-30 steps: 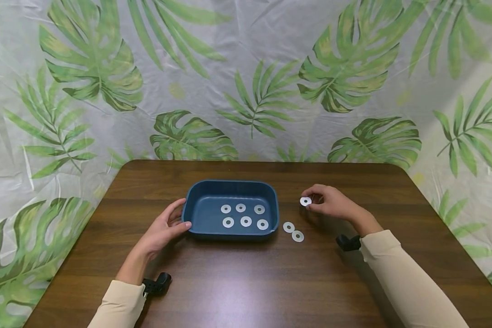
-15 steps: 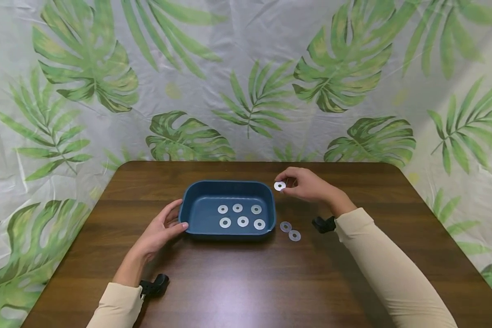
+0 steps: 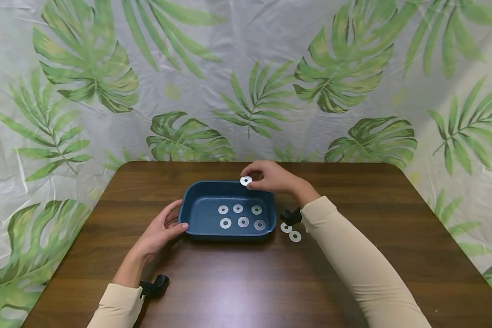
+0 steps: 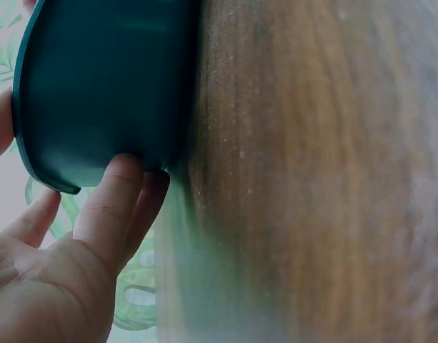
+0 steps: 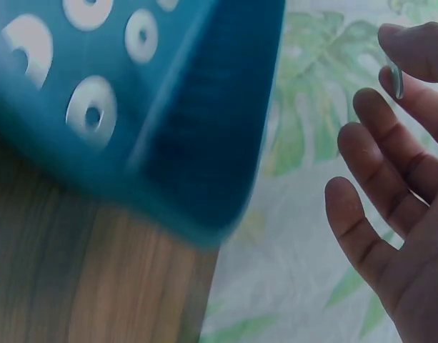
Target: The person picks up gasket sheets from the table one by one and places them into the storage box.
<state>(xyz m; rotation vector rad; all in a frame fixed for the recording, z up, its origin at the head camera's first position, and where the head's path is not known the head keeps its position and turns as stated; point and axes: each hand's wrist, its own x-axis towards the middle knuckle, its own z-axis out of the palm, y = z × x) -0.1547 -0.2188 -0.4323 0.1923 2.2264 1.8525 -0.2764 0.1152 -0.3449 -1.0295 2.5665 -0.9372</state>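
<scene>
A blue rectangular tray (image 3: 201,218) stands on the table with several flat metal washers (image 3: 222,224) lying in two rows on its floor. My left hand (image 3: 157,233) holds the tray's left end, with the thumb near the front corner and fingers against the outer wall (image 4: 108,93). Above the tray's back rim, my right hand (image 3: 272,177) pinches one washer (image 3: 242,181) between thumb and index finger. Edge-on, that washer (image 5: 397,81) shows in the right wrist view, where the other fingers are spread loosely.
Two loose washers (image 3: 295,240) lie on the brown wooden table (image 3: 238,278) just right of the tray, one partly behind the right wrist's black camera (image 3: 291,216). Behind the table's far edge hangs a leaf-patterned cloth (image 3: 266,41).
My right hand has carried the pinched washer leftward and back, from right of the tray to over its back rim. The left hand keeps its hold on the tray.
</scene>
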